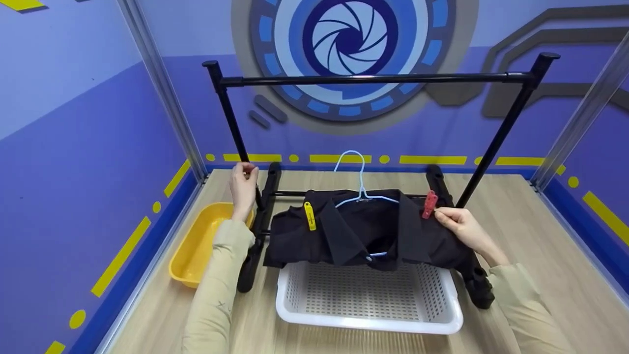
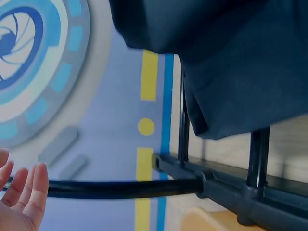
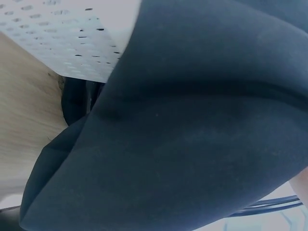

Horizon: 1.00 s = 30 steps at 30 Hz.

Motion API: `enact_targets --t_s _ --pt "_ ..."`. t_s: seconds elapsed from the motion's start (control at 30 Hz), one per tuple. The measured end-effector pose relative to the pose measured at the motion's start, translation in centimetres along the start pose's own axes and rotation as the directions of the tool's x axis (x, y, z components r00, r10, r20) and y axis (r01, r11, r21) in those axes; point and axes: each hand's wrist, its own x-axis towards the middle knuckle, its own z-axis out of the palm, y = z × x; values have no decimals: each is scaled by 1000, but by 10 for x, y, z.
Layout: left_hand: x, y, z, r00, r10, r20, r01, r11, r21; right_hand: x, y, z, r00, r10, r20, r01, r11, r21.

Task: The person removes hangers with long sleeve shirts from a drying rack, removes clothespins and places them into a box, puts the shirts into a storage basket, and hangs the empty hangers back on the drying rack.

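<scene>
A black collared shirt (image 1: 300, 241) on a light blue wire hanger (image 1: 362, 179) spreads over the back of a white basket. A yellow clothespin (image 1: 309, 216) sits at its left shoulder area and a red clothespin (image 1: 429, 204) at its right. Beside the red one, my right hand (image 1: 464, 227) pinches the shirt; the exact fingertip contact is hard to see. In the right wrist view, shirt cloth (image 3: 183, 144) hides nearly all of that hand. My left hand (image 1: 244, 189) is near the rack's left post, its fingers (image 2: 36, 192) fairly straight and holding nothing visible.
A black garment rack (image 1: 368, 79) stands behind and around the shirt, its feet on the wooden table (image 1: 530, 275). The white perforated basket (image 1: 368, 323) stands in front. Left of the rack lies a yellow tray (image 1: 186, 255). Blue printed walls (image 1: 88, 162) enclose the table.
</scene>
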Motion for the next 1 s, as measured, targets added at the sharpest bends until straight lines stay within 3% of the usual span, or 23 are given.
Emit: enact_targets --t_s 0.13,0.33,0.57,0.87,1.0 --pt "-7 10 5 999 34 37 -33 999 -41 0 0 1 1000 -7 5 7 1000 1" --pt "-14 22 9 991 15 130 -6 997 -72 0 -1 1 1000 -1 4 1 1000 9" --pt "-20 25 10 981 39 189 -19 994 -110 0 -4 2 1000 -11 -4 11 1000 0" --pt "-28 31 11 943 69 325 -59 997 -39 0 -2 2 1000 6 -12 -6 1000 7" --pt "-32 37 12 912 53 407 -48 999 -22 -1 -1 2 1000 -4 -15 4 1000 9"
